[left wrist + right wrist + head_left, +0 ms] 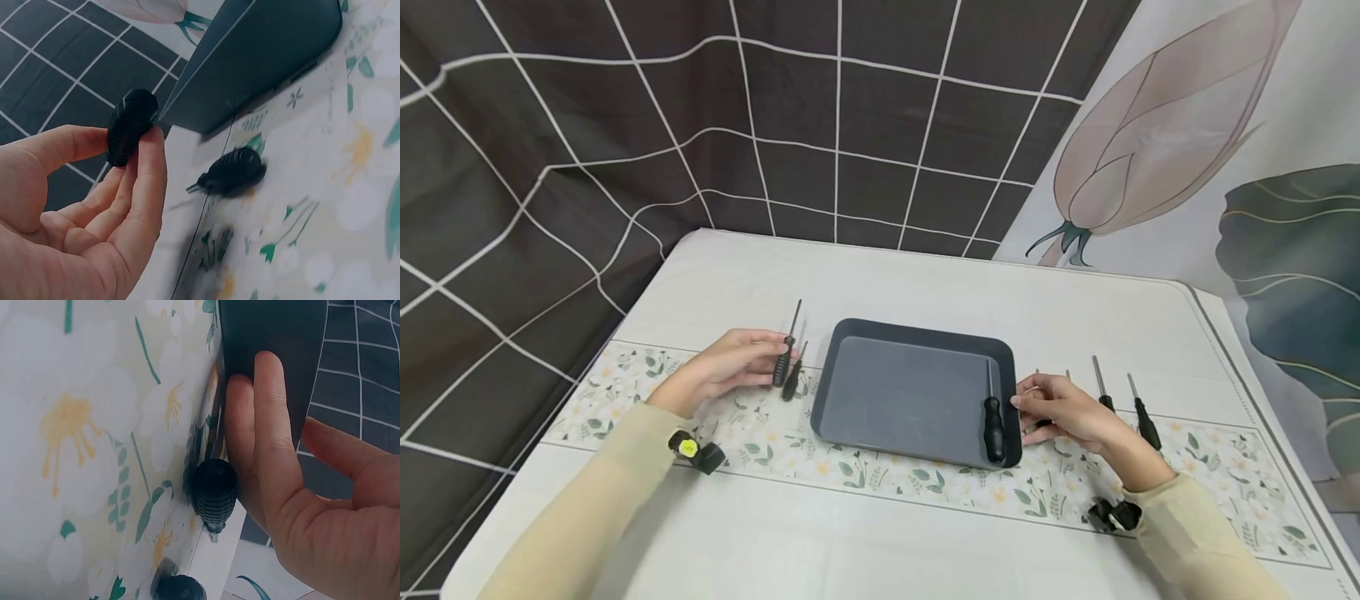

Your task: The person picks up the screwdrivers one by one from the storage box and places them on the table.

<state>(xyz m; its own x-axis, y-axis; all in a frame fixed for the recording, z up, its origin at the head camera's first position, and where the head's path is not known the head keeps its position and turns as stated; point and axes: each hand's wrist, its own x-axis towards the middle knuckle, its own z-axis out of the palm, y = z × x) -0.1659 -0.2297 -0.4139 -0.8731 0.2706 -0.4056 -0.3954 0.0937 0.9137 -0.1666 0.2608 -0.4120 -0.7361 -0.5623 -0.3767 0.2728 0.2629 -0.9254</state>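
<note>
My left hand (pixel 741 360) pinches the black handle of a screwdriver (pixel 783 360), shaft pointing away from me. In the left wrist view that handle (pixel 131 124) is raised above the table between thumb and fingers. A second, smaller screwdriver (pixel 792 379) lies on the table just right of it. A dark grey rectangular tray (pixel 887 400) sits in the middle. Inside it, along the right side, lies a black-handled screwdriver (pixel 993 427). My right hand (pixel 1063 410) holds the tray's right rim, fingers (pixel 272 419) against the outer wall and thumb at the edge.
Right of the tray lie several more screwdrivers, including one (pixel 1144 423) farthest right and another (pixel 1102 383) partly behind my right hand. The white table cover (pixel 880 533) has a floral band. A dark grid-patterned curtain (pixel 887 125) hangs behind the table.
</note>
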